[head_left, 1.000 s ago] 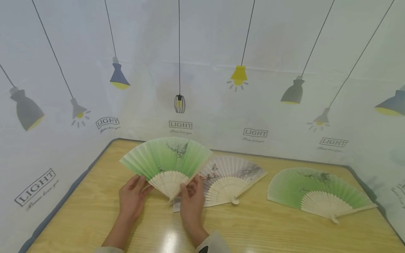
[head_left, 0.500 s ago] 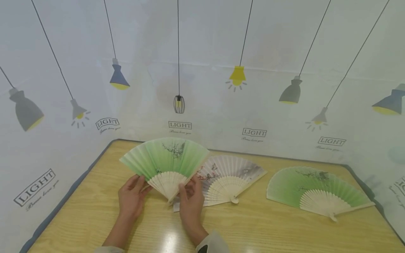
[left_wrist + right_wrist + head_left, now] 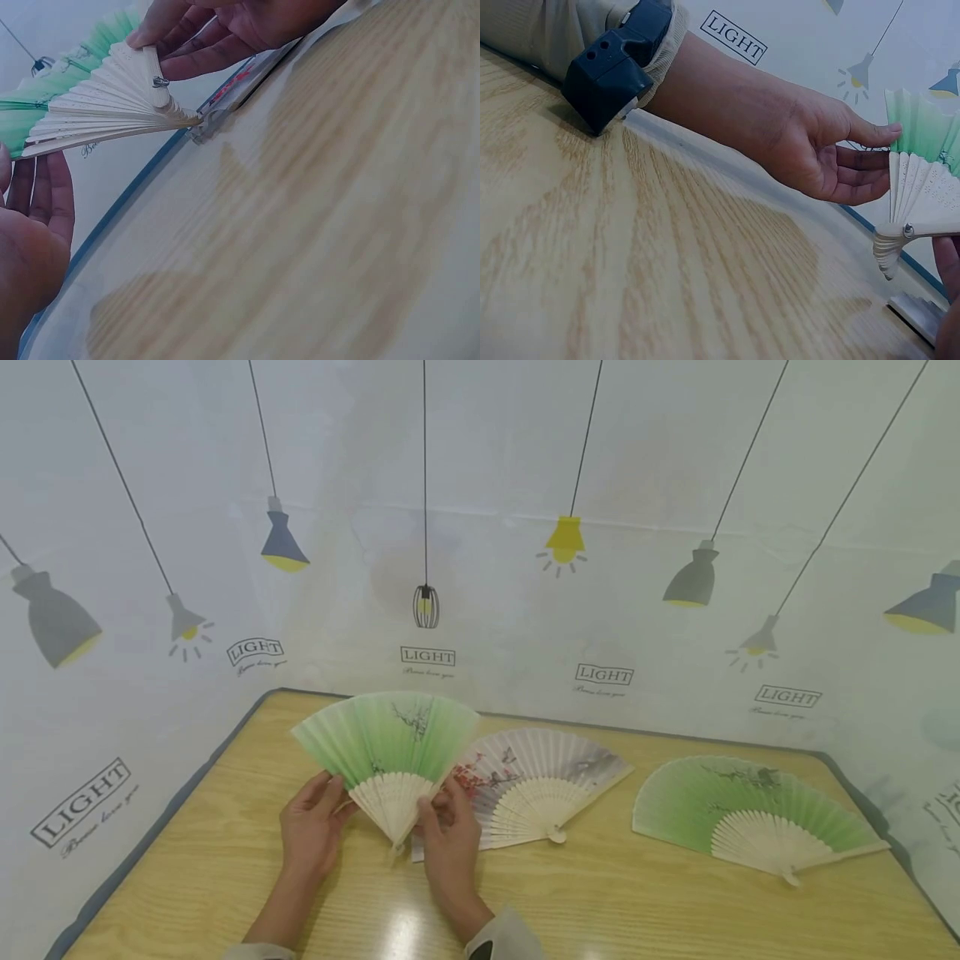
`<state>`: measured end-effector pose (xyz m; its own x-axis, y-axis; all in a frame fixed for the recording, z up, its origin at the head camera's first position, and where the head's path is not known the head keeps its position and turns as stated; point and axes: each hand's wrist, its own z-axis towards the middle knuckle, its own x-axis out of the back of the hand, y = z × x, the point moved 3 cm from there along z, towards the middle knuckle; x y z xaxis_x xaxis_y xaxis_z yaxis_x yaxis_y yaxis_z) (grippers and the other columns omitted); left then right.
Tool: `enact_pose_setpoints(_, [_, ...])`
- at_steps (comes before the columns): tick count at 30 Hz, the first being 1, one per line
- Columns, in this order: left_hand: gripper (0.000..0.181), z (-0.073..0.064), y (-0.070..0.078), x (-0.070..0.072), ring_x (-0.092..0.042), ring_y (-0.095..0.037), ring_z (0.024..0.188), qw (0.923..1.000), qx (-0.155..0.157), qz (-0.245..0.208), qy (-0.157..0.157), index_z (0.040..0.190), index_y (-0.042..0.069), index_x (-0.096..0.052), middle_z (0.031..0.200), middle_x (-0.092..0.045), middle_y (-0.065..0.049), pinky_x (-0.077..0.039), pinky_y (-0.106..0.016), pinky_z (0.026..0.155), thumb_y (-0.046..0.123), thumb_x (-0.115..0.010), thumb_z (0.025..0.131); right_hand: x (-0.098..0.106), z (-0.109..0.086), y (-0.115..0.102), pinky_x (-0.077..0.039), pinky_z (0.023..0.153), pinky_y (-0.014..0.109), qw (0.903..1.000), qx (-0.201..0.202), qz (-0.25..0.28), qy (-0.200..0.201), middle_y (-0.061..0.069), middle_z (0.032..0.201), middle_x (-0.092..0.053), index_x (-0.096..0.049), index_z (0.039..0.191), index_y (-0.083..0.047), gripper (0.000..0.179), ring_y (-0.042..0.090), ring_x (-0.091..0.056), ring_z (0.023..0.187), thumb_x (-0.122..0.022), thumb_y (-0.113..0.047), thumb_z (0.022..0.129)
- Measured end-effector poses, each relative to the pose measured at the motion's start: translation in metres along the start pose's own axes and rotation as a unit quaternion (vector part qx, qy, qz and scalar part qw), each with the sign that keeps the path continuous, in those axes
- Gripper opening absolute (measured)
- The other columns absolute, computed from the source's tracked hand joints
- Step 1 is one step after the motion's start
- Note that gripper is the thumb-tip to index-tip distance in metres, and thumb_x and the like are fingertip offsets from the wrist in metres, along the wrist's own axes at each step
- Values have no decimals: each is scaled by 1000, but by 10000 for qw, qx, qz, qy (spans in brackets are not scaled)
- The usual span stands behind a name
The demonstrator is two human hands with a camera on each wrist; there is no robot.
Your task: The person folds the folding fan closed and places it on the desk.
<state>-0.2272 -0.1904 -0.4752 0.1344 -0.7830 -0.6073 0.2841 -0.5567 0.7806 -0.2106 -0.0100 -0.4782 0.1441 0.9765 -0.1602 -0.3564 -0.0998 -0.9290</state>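
Observation:
A green hand fan with pale pierced ribs and a dark branch print is partly spread, raised over the table. My left hand pinches its left edge, thumb on the front. My right hand pinches the right guard stick, a little above the rivet. In the left wrist view, the left hand is at lower left and the right hand grips the stick above. The right wrist view has the left hand on the fan's edge; the right hand is mostly cut off.
A grey-white fan with red blossoms lies spread behind my right hand, partly covered. Farther right, another green fan lies spread on the wooden table. A lamp-printed cloth stands behind the table's edge.
The held fan has narrowed: its right edge has swung left, with my right hand shifting slightly left. More of the red blossoms on the grey-white fan now shows. My left hand stays nearly still.

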Motion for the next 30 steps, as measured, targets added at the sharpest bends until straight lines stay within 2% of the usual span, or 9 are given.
enact_pose_setpoints(7, [23,1,-1,1,-68,-17,75,10000,-18,-23,0,103,6,-73,90,-72,-5,-59,-31,66,-2,-53,95,-1,0,2,-59,63,35,9997,-229,50,-35,9,92,-63,-56,130,-12,39,22,-65,83,-65,-12,92])
enact_pose_setpoints(12, [25,1,-2,3,-67,-16,74,10000,18,-14,-64,101,9,-74,88,-72,-3,-58,-29,64,-2,-52,96,-2,-1,2,-59,64,35,9986,-466,68,-225,7,95,-62,-57,128,-16,40,21,-62,87,-66,-8,90])
enact_pose_setpoints(16, [23,0,-1,3,-67,-15,73,9999,124,55,19,100,10,-74,87,-72,-2,-58,-29,65,-1,-55,95,-3,-2,0,-59,65,36,9986,-302,-8,-440,8,100,-63,-55,129,-16,42,23,-61,91,-66,-6,90])
enact_pose_setpoints(21, [23,0,0,2,-66,-15,73,9997,197,82,77,98,10,-74,85,-72,-2,-58,-29,65,-2,-55,95,-4,-3,-1,-59,69,33,9981,-28,-335,-520,5,101,-64,-56,128,-16,40,21,-63,91,-67,-11,90])
enact_pose_setpoints(26, [25,0,-1,2,-66,-14,72,9999,132,28,-27,97,11,-75,84,-71,-2,-58,-29,65,-3,-54,95,-4,-3,-1,-58,71,31,9970,-32,-407,-652,1,100,-64,-57,126,-19,38,19,-63,92,-68,-16,90])
enact_pose_setpoints(30, [21,1,-2,5,-66,-14,74,9995,46,271,-123,102,10,-74,88,-72,-1,-58,-29,67,0,-56,95,-5,-2,-3,-59,68,32,9970,-112,-299,-711,2,100,-63,-57,126,-19,39,19,-63,91,-68,-15,90])
